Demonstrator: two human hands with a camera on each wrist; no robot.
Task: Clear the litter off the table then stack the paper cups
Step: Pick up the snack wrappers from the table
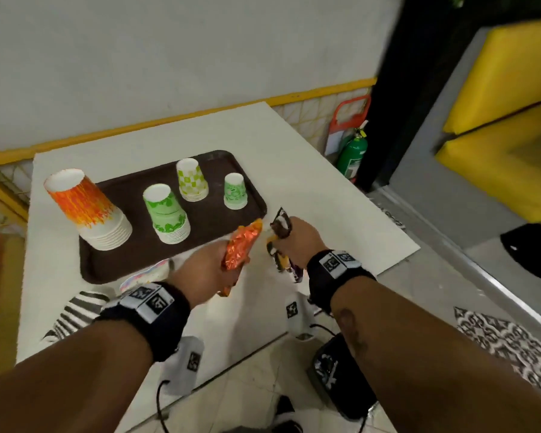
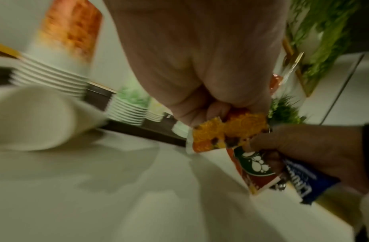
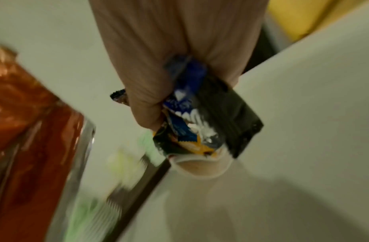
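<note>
My left hand (image 1: 210, 270) grips a crumpled orange foil wrapper (image 1: 242, 248) above the white table (image 1: 310, 170); the left wrist view shows the same orange wrapper (image 2: 227, 132) in its curled fingers. My right hand (image 1: 297, 242) clutches a bundle of dark, blue and yellow wrappers (image 1: 281, 242), seen in the right wrist view as the wrapper bundle (image 3: 200, 124). On the brown tray (image 1: 132, 257) stand inverted cup stacks: orange (image 1: 88, 210), green (image 1: 166, 214), checked yellow-green (image 1: 192, 179), and a small green cup (image 1: 235, 190). A cup lies on its side (image 2: 34, 117) near my left hand.
A striped cup (image 1: 75, 310) and a pastel cup (image 1: 144, 276) lie on the table before the tray. A green fire extinguisher (image 1: 353, 154) stands by the wall. Yellow cushions (image 1: 506, 120) are at right. A dark bin (image 1: 341, 379) sits on the floor below.
</note>
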